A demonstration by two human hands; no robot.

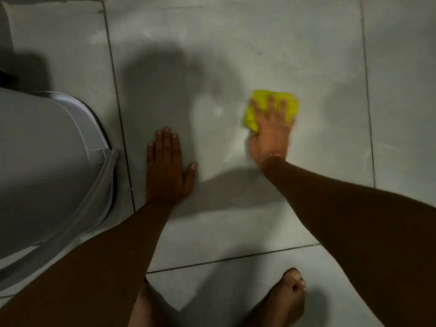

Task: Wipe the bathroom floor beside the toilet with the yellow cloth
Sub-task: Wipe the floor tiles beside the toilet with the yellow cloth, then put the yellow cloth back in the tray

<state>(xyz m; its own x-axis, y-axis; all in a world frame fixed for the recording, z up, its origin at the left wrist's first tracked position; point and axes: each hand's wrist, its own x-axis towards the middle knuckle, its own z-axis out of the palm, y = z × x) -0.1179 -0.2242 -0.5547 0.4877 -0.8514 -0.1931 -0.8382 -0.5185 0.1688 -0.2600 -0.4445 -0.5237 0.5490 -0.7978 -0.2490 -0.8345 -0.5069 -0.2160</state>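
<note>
A folded yellow cloth lies on the grey tiled floor, right of centre. My right hand presses flat on the cloth with fingers spread, covering its near half; the hand looks blurred. My left hand rests palm down on the bare tile, fingers together and thumb out, holding nothing. The white toilet fills the left side, a short way left of my left hand.
Dark grout lines cross the floor. My bare feet stand at the bottom edge. A white pale object shows at the top left corner. Shadows of my arms fall on the tile between my hands.
</note>
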